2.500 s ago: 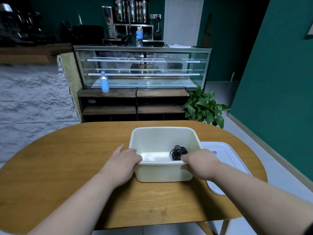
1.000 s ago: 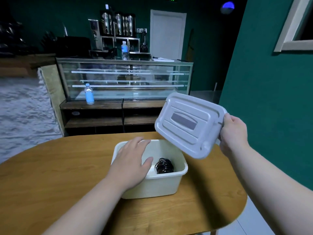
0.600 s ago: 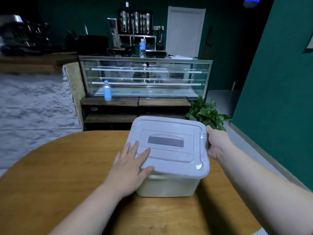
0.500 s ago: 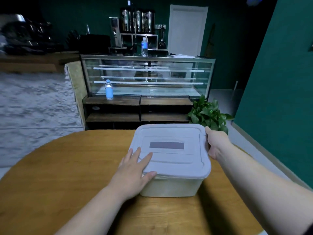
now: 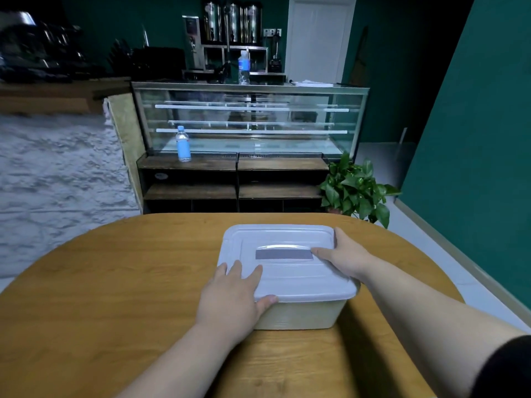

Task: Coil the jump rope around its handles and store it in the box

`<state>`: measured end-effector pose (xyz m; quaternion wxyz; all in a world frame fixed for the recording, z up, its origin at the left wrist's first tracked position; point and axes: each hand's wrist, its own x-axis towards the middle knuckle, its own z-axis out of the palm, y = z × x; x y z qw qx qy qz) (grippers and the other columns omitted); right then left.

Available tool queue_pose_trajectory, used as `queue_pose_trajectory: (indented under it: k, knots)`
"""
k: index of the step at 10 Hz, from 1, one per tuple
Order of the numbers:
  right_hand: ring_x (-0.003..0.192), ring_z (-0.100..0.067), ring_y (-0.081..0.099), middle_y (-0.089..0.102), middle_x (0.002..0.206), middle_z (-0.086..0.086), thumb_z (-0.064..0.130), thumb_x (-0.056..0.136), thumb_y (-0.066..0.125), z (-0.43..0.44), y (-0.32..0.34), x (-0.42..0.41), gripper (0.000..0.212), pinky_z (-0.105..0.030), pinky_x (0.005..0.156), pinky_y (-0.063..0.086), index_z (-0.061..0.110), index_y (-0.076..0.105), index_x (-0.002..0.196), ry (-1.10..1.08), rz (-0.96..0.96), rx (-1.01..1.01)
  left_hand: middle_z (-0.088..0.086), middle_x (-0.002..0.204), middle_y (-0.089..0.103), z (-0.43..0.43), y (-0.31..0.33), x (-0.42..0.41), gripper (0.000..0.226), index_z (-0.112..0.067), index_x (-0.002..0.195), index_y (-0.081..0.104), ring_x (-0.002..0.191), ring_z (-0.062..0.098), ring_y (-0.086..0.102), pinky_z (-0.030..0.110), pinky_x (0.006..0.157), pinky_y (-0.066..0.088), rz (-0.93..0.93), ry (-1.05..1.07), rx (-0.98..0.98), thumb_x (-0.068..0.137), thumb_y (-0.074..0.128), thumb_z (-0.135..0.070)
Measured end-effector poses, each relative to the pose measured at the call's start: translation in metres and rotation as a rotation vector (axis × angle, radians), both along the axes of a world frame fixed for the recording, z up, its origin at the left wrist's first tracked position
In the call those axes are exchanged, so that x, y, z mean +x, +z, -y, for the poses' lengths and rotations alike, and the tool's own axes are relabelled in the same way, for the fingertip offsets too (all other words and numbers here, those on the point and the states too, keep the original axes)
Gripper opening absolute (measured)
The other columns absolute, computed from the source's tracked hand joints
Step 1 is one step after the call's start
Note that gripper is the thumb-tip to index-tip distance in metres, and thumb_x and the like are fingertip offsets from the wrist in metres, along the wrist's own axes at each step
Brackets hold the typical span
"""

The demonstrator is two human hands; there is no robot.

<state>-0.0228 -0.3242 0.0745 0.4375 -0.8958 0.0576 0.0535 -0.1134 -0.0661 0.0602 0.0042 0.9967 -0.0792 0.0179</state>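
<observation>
A cream plastic box stands on the wooden table, covered by its pale grey lid with a darker grey strip in the middle. The jump rope is hidden inside. My left hand lies flat on the lid's near left corner, thumb curled under the rim. My right hand rests on the lid's right side, fingers spread over the top and the far right edge.
Beyond the table stands a glass display case on dark wooden shelves, with a water bottle on the shelf. A potted green plant sits on the floor at the right, next to the teal wall.
My right hand lifted the lid from the table and set it on the box, hiding the coiled rope. Both hands now lie on the lid, the right one further onto its top.
</observation>
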Motion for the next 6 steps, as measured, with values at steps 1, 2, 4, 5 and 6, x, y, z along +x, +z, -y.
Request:
queue_pose_trajectory:
  k: [1, 2, 4, 5, 6]
  knots:
    - [0.112, -0.023, 0.058, 0.060, 0.128, 0.000, 0.068, 0.076, 0.062, 0.004, -0.001, 0.004, 0.069, -0.043, 0.096, 0.047, 0.023, 0.047, 0.127, 0.043, 0.009, -0.197, -0.002, 0.151, 0.035, 0.005, 0.001, 0.002, 0.079, -0.039, 0.151, 0.020, 0.140, 0.027, 0.024, 0.036, 0.102, 0.041, -0.003, -0.004, 0.018, 0.084, 0.024, -0.080]
    - [0.137, -0.028, 0.038, 0.039, 0.152, -0.006, 0.087, 0.070, 0.035, 0.009, -0.006, 0.010, 0.108, -0.054, 0.108, 0.035, 0.014, 0.025, 0.150, 0.078, 0.004, -0.519, -0.005, 0.142, 0.045, 0.006, 0.005, 0.006, 0.082, -0.037, 0.148, 0.029, 0.135, 0.026, 0.031, 0.034, 0.099, 0.043, -0.016, -0.009, 0.037, 0.081, 0.024, -0.083]
    - [0.150, -0.026, 0.007, 0.019, 0.163, -0.002, 0.069, 0.093, 0.017, -0.003, 0.000, 0.005, 0.075, -0.059, 0.117, 0.011, 0.021, 0.041, 0.145, 0.222, 0.088, -0.922, -0.007, 0.096, 0.064, -0.004, 0.020, 0.015, 0.064, -0.028, 0.096, 0.061, 0.090, 0.022, 0.048, 0.035, 0.081, 0.040, 0.035, 0.002, -0.021, 0.085, 0.020, -0.076]
    - [0.135, -0.028, 0.034, 0.050, 0.139, -0.003, 0.059, 0.097, 0.023, -0.010, 0.010, -0.008, 0.057, -0.053, 0.113, 0.021, 0.025, 0.060, 0.124, 0.227, 0.282, -1.081, -0.006, 0.098, 0.060, -0.009, 0.029, 0.023, 0.047, -0.028, 0.100, 0.063, 0.094, 0.022, 0.056, 0.033, 0.080, 0.043, 0.032, 0.049, -0.180, 0.088, 0.037, -0.066]
    - [0.113, -0.030, 0.044, 0.057, 0.115, -0.004, 0.052, 0.093, 0.034, -0.018, 0.014, -0.012, 0.044, -0.048, 0.104, 0.029, 0.023, 0.062, 0.111, 0.269, 0.501, -1.211, -0.006, 0.102, 0.048, -0.015, 0.037, 0.034, 0.034, -0.031, 0.106, 0.060, 0.096, 0.020, 0.057, 0.031, 0.080, 0.043, 0.024, 0.102, -0.370, 0.088, 0.046, -0.057]
